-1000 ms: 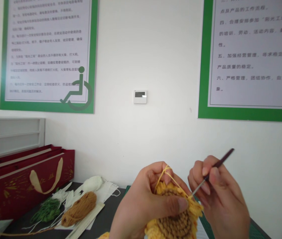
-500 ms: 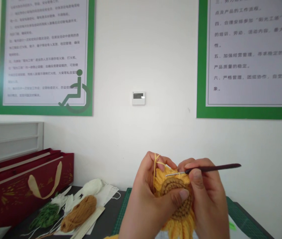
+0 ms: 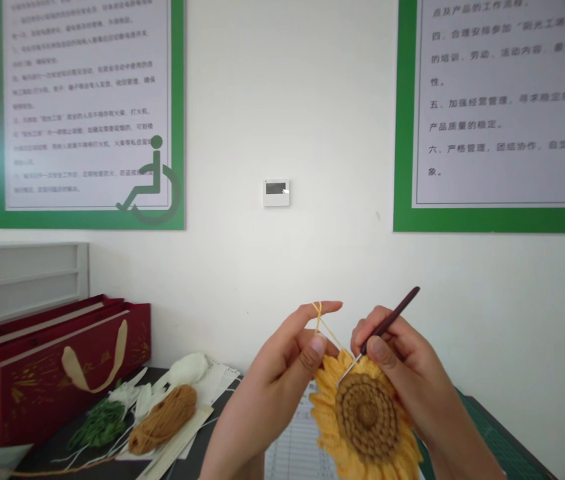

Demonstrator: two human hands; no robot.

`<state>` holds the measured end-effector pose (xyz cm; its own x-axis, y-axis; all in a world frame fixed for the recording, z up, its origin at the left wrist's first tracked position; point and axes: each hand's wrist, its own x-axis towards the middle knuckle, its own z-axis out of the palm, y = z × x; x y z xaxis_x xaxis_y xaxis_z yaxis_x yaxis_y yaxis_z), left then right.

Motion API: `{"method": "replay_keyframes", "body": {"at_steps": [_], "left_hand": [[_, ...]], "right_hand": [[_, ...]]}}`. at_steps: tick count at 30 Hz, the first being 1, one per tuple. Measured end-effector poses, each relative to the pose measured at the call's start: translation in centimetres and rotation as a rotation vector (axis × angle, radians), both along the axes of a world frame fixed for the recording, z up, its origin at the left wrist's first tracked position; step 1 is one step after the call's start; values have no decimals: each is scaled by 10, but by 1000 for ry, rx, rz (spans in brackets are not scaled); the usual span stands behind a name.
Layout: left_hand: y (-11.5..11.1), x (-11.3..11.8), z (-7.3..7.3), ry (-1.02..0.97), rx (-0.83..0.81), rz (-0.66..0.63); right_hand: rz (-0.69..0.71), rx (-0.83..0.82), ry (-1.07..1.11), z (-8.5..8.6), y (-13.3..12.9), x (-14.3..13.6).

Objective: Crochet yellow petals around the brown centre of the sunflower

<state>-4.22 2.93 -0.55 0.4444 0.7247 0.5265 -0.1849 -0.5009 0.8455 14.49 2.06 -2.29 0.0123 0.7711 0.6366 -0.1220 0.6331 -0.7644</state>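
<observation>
Two bare hands work a crocheted sunflower (image 3: pixel 366 427), which hangs between them, low in our view and above a printed sheet (image 3: pixel 292 447). The left hand (image 3: pixel 285 373) extends its forefinger with yellow yarn (image 3: pixel 332 331) looped over it; the thumb is drawn in toward the bent fingers beside the upper petals, where we cannot make out what, if anything, is pinched. The right hand (image 3: pixel 405 363) pinches a dark-handled crochet hook (image 3: pixel 393 318) between thumb and fingers, its metal shaft crossing the yellow petals (image 3: pixel 327 423) to the edge of the brown centre.

By our reading, much of the piece is made: the round centre looks complete, and petals circle most of what we see. The strand running from forefinger to flower suggests the yellow part is not yet fastened off. The right hand hides some of the rim, so we cannot count any petals left to add.

Beyond the hands, we see a green mat (image 3: pixel 495 437) at right and, at left, a brown skein (image 3: pixel 165 419), white yarn (image 3: pixel 187 368), green yarn (image 3: pixel 97 423) and a red paper bag (image 3: pixel 52 380).
</observation>
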Motion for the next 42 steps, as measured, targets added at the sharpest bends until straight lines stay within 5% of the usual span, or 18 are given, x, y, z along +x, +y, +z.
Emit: {"method": "replay_keyframes", "body": {"at_steps": [2,7,11,19,23,32,37,42], "left_hand": [[0,0,0,10,-19,19],[4,4,0,23,-113,-233],[5,7,0,9,-163,-306],[-3,9,6,199,73,50],[-6,7,7,276,242,114],[3,10,4,159,173,-58],[14,18,-2,61,70,-114],[18,13,-5,1,46,-242]], "right_hand": [[-4,-4,-57,0,0,3],[128,13,-151,-3,4,12],[144,-16,-159,-3,6,17],[191,26,-162,-9,15,18],[246,-44,-158,-12,17,19],[422,-62,-257,-11,21,28],[390,-52,-157,-10,20,29],[501,-89,27,-12,19,15]]}}
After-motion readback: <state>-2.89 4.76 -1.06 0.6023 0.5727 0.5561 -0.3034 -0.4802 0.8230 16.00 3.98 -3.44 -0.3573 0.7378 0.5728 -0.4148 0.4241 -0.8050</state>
